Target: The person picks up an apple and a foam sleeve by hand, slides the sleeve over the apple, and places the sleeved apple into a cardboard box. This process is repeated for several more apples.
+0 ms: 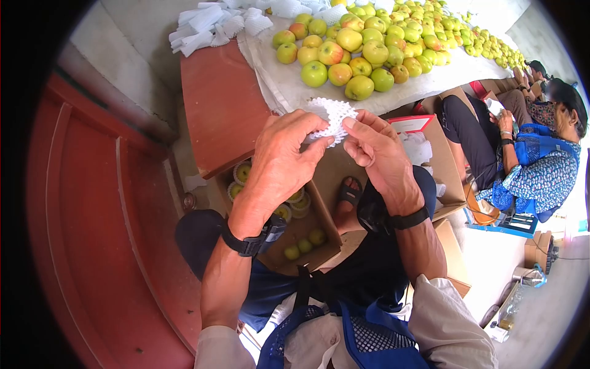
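A white foam net sleeve point(335, 120) is stretched between my two hands, just in front of the table edge. My left hand point(279, 147) pinches its left side between thumb and fingers. On the right side, the thumb and fingers of my right hand point(378, 144) close on the same net. Whether anything sits inside the net cannot be made out. Beyond my hands, many green and reddish apples point(349, 40) lie on a white cloth point(270, 67). Below my left hand, an open cardboard box point(322, 215) holds apples, several of them wrapped in nets.
More white foam nets point(206, 27) lie at the table's far left, on and beside its red surface point(218, 104). Another open box point(445, 160) with white packing stands at my right. Co-workers sit further right, one in a blue patterned top point(541, 160). A red door point(104, 215) is at left.
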### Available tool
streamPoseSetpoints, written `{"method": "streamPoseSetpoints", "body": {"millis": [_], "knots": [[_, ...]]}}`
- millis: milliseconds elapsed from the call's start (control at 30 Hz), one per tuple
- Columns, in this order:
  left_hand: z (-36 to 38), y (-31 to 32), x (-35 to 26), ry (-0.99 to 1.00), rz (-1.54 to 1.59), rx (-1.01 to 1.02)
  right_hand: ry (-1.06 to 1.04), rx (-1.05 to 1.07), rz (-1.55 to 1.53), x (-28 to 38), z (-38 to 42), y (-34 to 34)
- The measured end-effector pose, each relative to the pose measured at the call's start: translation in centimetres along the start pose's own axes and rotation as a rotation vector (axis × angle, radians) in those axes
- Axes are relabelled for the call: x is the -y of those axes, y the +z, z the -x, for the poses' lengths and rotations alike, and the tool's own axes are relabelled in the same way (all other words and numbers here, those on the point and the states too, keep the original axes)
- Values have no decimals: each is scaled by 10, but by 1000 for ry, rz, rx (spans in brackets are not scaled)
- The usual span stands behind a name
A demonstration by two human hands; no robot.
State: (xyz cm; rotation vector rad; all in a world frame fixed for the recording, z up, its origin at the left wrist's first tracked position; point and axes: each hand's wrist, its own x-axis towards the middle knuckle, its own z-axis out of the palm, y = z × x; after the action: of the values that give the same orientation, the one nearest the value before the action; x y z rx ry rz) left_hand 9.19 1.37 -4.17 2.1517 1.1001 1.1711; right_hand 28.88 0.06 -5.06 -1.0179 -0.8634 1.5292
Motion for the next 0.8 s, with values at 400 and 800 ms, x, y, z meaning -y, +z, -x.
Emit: {"method": "streamPoseSetpoints", "body": {"millis": [400,800], "knots": [[-8,-10,8,-366,573,-93,29,157,-225,13,5,3],[1,-20,21,-677,1371,354,85,424,-237,3,5,-11]]}}
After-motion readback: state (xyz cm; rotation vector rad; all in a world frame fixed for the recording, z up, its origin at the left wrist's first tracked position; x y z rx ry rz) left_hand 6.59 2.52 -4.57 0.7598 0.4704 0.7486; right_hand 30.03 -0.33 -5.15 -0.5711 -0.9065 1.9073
